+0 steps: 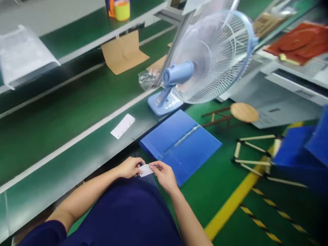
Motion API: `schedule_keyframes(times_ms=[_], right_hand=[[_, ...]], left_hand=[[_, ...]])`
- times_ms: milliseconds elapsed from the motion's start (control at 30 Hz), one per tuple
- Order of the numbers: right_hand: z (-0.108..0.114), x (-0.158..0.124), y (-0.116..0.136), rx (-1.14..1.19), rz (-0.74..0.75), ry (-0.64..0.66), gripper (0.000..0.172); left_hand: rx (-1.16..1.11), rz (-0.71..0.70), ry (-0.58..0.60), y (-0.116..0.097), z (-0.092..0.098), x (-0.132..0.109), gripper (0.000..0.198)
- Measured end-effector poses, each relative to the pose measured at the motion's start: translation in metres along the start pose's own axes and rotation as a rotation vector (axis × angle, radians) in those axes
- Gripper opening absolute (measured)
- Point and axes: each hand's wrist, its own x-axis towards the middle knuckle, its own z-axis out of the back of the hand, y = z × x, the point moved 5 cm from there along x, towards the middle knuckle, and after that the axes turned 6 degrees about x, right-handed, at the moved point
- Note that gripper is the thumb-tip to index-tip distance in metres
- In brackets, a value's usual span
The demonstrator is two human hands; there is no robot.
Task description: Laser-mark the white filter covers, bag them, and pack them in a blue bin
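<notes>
Between my two hands is a small white piece, like paper or a label [146,170], held close to my dark blue shirt. My left hand [131,167] pinches its left end, and my right hand [164,173] pinches its right end between thumb and finger. Another white sheet with faint marks [123,126] lies on the green bench edge [102,143], up and to the left of my hands. Just beyond my right hand is a blue board or box top [181,143].
A light blue fan [178,73] stands at the bench edge. Brown cardboard [123,53] and clear plastic [148,79] lie farther back. A round stool [244,112] and a pale tube frame [253,162] are at the right. A white tray-like item [24,56] is upper left.
</notes>
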Motion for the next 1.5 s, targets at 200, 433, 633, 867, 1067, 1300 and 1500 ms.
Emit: schedule_keyframes(times_ms=[200,433,633,867,1067,1300,1500], right_hand=[[0.023,-0.096,-0.082,-0.056,-0.182,-0.173,0.047],[0.045,-0.131,-0.121,-0.063,-0.147,0.000,0.040],[0.096,-0.162,-0.153,-0.068,-0.027,-0.009,0.044],[0.251,-0.245,-0.255,0.130,-0.102,-0.269,0.051],[0.357,-0.292,-0.275,0.150,-0.113,-0.433,0.058],[0.406,-0.282,-0.286,0.173,-0.101,-0.485,0.065],[0.505,-0.238,-0.292,-0.055,-0.190,-0.592,0.061]], left_hand=[[0.434,-0.114,0.249,0.028,-0.092,0.006,0.025],[0.612,-0.159,0.306,0.024,-0.136,0.002,0.025],[0.710,-0.236,0.405,-0.012,-0.201,0.031,0.035],[0.885,-0.164,0.534,-0.074,-0.373,0.079,0.017],[1.019,-0.243,0.611,-0.144,-0.466,0.122,0.011],[1.135,-0.321,0.708,-0.192,-0.502,0.190,0.009],[0.916,-0.435,0.697,-0.226,-0.533,0.282,0.015]])
